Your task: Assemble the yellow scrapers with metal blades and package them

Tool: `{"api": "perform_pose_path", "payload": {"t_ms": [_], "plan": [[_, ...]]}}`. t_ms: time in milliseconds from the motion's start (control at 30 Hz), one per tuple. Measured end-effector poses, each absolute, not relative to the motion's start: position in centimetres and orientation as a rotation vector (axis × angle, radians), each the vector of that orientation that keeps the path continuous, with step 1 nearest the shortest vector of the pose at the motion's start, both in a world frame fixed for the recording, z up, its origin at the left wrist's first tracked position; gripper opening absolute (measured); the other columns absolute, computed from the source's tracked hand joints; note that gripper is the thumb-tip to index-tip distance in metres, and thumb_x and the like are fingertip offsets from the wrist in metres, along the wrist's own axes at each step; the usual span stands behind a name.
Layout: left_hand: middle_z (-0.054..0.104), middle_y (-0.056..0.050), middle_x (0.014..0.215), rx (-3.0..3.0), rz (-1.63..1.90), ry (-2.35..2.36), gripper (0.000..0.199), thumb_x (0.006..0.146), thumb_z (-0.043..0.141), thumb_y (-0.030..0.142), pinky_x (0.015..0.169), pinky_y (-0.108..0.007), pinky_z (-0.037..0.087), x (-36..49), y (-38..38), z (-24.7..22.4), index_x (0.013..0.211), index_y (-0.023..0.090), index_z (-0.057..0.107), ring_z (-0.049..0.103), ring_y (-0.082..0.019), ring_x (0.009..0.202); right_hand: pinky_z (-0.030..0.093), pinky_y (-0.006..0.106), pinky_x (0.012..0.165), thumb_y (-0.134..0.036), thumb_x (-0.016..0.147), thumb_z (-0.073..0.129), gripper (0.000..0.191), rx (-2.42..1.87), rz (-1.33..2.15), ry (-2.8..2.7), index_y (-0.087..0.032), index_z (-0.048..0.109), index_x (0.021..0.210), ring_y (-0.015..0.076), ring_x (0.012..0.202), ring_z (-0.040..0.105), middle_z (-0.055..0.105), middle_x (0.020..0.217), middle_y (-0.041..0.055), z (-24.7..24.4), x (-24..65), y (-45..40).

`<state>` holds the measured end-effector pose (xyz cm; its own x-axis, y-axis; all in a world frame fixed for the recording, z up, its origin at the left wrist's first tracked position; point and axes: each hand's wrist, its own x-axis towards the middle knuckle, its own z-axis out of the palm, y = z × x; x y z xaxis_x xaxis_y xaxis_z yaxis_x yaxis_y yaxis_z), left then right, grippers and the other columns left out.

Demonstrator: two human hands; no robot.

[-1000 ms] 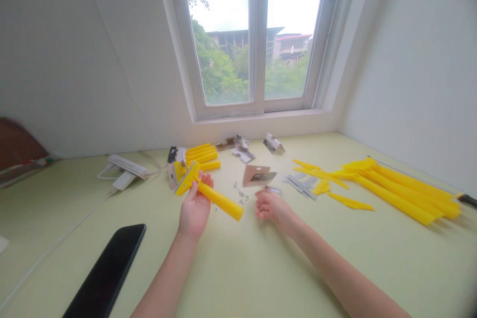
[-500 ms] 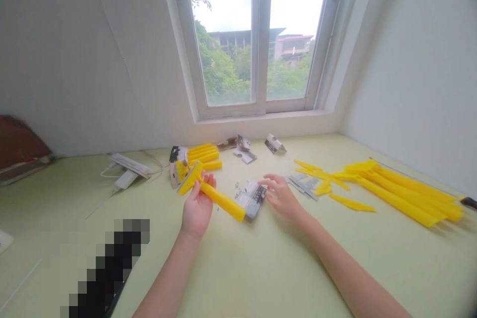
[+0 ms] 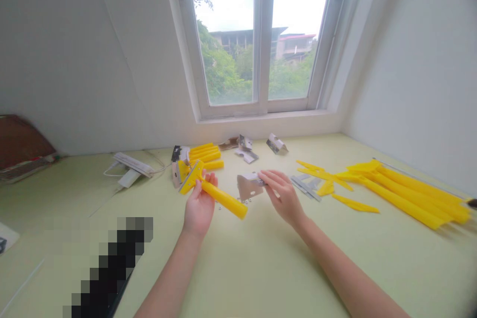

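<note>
Yellow plastic scraper point(image 3: 223, 199) sits in the left hand point(image 3: 199, 203), fingers curled shut around its handle. From the head view, the right hand point(image 3: 283, 196), half open, has just picked up what looks like a card packet point(image 3: 249, 186) by its edge.

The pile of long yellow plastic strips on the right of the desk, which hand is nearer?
Right: the right hand is left of the yellow strips, apart from them; the left hand, around a yellow scraper handle, is farther left.
</note>
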<state>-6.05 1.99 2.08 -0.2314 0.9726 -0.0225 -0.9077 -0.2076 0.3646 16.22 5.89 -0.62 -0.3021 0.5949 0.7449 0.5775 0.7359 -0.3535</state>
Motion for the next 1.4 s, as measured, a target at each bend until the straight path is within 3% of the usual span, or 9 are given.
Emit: {"api": "perform_pose_path", "payload": {"t_ms": [133,233,367,467,733,867,1133,1267,1400], "plan": [[0.063,-0.008,0.091,0.261,1.82,0.368,0.031,0.088,0.035,0.018,0.085,-0.032,0.048,-6.0,2.0,2.2,0.111,0.017,0.055,0.058,-0.018,0.097,0.045,0.031,0.073,-0.015,0.081,0.043,0.029,-0.989,0.0,-1.803,-0.019,0.059,0.105,0.0178,0.081,0.055,0.063,0.085,0.0062,0.5,16.1,4.6],[0.062,-0.008,0.102,0.29,1.855,0.351,0.032,0.088,0.035,0.024,0.087,-0.035,0.046,-6.1,2.1,2.2,0.116,0.024,0.052,0.055,-0.02,0.103,0.043,0.026,0.059,-0.016,0.079,0.042,0.032,-1.131,0.056,-1.807,-0.017,0.059,0.106,0.0143,0.062,0.053,0.058,0.075,0.0045,1.0,15.6,3.6],[0.056,-0.009,0.115,0.385,1.882,0.299,0.035,0.087,0.036,0.03,0.09,-0.036,0.043,-5.9,1.9,2.3,0.12,0.028,0.046,0.052,-0.02,0.108,0.041,0.024,0.054,-0.014,0.074,0.043,0.043,-1.194,0.268,-1.765,-0.016,0.052,0.116,0.0117,0.052,0.048,0.052,0.061,-0.0014,1.1,14.6,2.9],[0.055,-0.008,0.118,0.468,1.857,0.339,0.036,0.085,0.04,0.031,0.094,-0.036,0.038,-5.3,1.6,2.6,0.121,0.029,0.044,0.05,-0.02,0.11,0.04,0.022,0.052,-0.014,0.07,0.045,0.052,-1.192,0.487,-1.69,-0.017,0.045,0.122,0.0107,0.05,0.046,0.047,0.055,-0.0054,1.3,14.1,2.6],[0.058,-0.006,0.115,0.793,1.84,0.574,0.036,0.081,0.049,0.033,0.097,-0.037,0.033,-2.8,0.7,2.0,0.116,0.026,0.048,0.047,-0.019,0.113,0.038,0.022,0.05,-0.021,0.069,0.052,0.048,-1.023,0.943,-1.422,-0.017,0.047,0.117,0.0098,0.052,0.044,0.045,0.055,-0.0062,1.5,13.2,2.0],[0.056,-0.007,0.117,0.963,1.802,0.77,0.035,0.08,0.05,0.034,0.101,-0.033,0.027,-2.4,0.8,1.2,0.114,0.023,0.051,0.042,-0.018,0.117,0.038,0.023,0.051,-0.027,0.068,0.056,0.057,-0.971,1.148,-1.168,-0.015,0.041,0.122,0.0106,0.053,0.045,0.045,0.056,-0.0062,1.3,13.3,2.5],[0.06,-0.008,0.109,0.979,1.781,0.883,0.051,0.08,0.049,0.037,0.095,-0.038,0.034,-1.8,0.6,0.7,0.127,0.023,0.036,0.052,-0.02,0.107,0.036,0.019,0.048,-0.027,0.072,0.057,0.054,-0.797,1.065,-1.159,-0.024,0.039,0.123,0.0086,0.053,0.041,0.04,0.059,-0.0066,1.9,13.2,1.8],[0.052,-0.007,0.122,1.005,1.702,0.896,0.045,0.08,0.049,0.038,0.097,-0.033,0.033,-1.0,0.3,0.3,0.122,0.025,0.043,0.044,-0.02,0.115,0.039,0.02,0.052,-0.027,0.075,0.056,0.054,-0.68,1.097,-1.278,-0.027,0.035,0.124,0.0092,0.057,0.042,0.041,0.063,-0.0055,2.2,12.6,1.0],[0.052,-0.006,0.122,1.125,1.609,0.949,0.039,0.077,0.053,0.037,0.097,-0.031,0.032,-1.1,0.0,0.3,0.113,0.022,0.054,0.046,-0.02,0.113,0.041,0.021,0.056,-0.027,0.076,0.056,0.052,-0.653,1.046,-1.334,-0.027,0.035,0.124,0.0098,0.06,0.044,0.042,0.065,-0.0047,2.4,12.5,0.3]]}}
